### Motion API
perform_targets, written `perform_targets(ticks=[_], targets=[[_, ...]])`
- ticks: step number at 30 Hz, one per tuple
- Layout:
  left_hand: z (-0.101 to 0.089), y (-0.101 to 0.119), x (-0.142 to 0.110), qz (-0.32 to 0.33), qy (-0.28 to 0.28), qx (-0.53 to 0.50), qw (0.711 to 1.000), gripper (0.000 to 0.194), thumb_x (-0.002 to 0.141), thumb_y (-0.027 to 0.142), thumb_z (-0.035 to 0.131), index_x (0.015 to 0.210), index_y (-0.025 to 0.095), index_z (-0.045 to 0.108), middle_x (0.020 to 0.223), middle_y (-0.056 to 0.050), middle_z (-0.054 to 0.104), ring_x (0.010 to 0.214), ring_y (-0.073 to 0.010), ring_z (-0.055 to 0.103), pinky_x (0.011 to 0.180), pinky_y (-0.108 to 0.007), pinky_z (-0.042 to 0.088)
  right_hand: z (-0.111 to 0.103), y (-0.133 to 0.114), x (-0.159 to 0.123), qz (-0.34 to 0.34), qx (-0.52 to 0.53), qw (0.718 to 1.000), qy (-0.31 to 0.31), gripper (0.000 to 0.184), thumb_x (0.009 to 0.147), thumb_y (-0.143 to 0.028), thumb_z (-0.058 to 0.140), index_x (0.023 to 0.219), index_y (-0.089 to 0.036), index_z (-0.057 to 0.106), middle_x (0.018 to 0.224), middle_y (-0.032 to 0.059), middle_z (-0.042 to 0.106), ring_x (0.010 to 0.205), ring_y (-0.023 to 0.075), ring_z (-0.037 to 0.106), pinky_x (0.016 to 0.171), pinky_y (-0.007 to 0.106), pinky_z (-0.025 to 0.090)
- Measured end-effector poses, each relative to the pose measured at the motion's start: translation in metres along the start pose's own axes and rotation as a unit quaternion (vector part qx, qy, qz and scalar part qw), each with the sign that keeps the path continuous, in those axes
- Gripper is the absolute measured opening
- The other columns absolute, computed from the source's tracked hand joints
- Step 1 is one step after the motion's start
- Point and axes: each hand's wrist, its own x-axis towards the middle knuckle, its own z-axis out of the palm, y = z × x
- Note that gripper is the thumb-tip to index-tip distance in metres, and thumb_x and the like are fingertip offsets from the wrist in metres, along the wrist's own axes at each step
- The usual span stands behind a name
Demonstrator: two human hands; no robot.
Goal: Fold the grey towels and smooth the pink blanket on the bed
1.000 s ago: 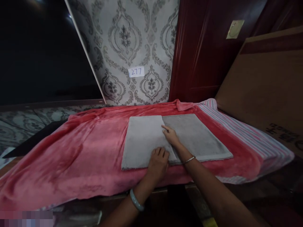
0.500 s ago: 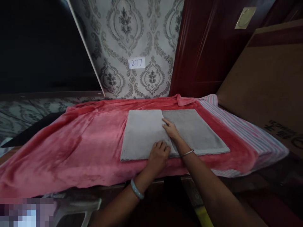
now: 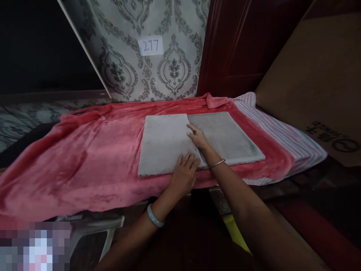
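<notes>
A grey plush cloth (image 3: pixel 166 141) lies flat on a pink-red blanket (image 3: pixel 115 141). Its left part looks doubled over, and that layer's edge runs down the middle, beside the darker right part. Along this edge rests my right hand (image 3: pixel 199 139), thumb and forefinger apart, the other fingers partly hidden beneath the hand. Nearer to me, my left hand (image 3: pixel 184 173) presses down on the cloth's front edge with its fingers laid out over the layer. Neither hand lifts the fabric.
A striped blanket border (image 3: pixel 282 137) hangs at the right, next to a large cardboard box (image 3: pixel 316 86). A dark screen (image 3: pixel 47 49) stands at the back left. Below the front edge are a pale plastic stool (image 3: pixel 109 229) and something yellow (image 3: pixel 237 233).
The view has tilted down, so everything sits higher in the picture. My left hand's fingers have stretched out flatter on the cloth; my right hand stays at the layer's edge.
</notes>
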Motion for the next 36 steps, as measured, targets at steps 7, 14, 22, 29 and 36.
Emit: perform_targets(ticks=[7,14,22,29,36], targets=[[0.011,0.01,-0.003,0.008,-0.008,0.026,1.0,0.051,0.098,0.024,0.051,0.148,0.014,0.049,0.158,-0.017,0.048,0.15,-0.0322,0.04,0.123,-0.058,0.031,0.0,0.001,-0.001,0.001,0.009,1.0,0.01,0.061,0.077,-0.023,0.065,0.138,-0.018,0.066,0.143,0.007,0.063,0.136,0.0238,0.054,0.122,0.041,0.033],[-0.034,-0.032,0.004,-0.038,-0.004,0.028,0.999,0.043,0.1,0.024,0.046,0.141,0.021,0.058,0.148,-0.013,0.059,0.144,-0.0269,0.048,0.125,-0.056,0.028,0.0,-0.001,-0.005,-0.012,-0.01,1.0,0.008,0.061,0.077,-0.036,0.07,0.135,-0.019,0.067,0.14,0.0082,0.065,0.135,0.0271,0.054,0.121,0.047,0.033],[-0.038,-0.065,-0.004,-0.194,-0.061,0.083,0.976,0.057,0.098,0.042,0.051,0.152,0.022,0.05,0.162,-0.018,0.041,0.152,-0.0425,0.033,0.119,-0.072,0.024,0.007,0.001,-0.006,-0.035,-0.063,0.997,0.023,0.059,0.074,-0.028,0.066,0.133,-0.022,0.069,0.139,0.0092,0.063,0.133,0.0282,0.054,0.122,0.048,0.033],[-0.053,-0.074,-0.006,-0.183,-0.077,0.032,0.98,0.054,0.101,0.04,0.047,0.151,0.021,0.05,0.16,-0.016,0.045,0.15,-0.0357,0.039,0.121,-0.064,0.029,0.013,-0.027,-0.013,-0.055,-0.173,0.982,0.047,0.061,0.08,-0.024,0.061,0.141,-0.021,0.062,0.151,0.012,0.053,0.143,0.0321,0.043,0.125,0.053,0.025],[-0.051,-0.084,-0.013,-0.193,-0.036,0.11,0.974,0.058,0.1,0.042,0.049,0.15,0.013,0.05,0.159,-0.022,0.044,0.151,-0.0392,0.035,0.121,-0.068,0.026,0.058,-0.059,-0.045,-0.177,-0.266,0.92,-0.225,0.057,0.099,-0.039,0.05,0.155,-0.031,0.048,0.166,0.0056,0.034,0.156,0.0295,0.023,0.126,0.058,0.014]])
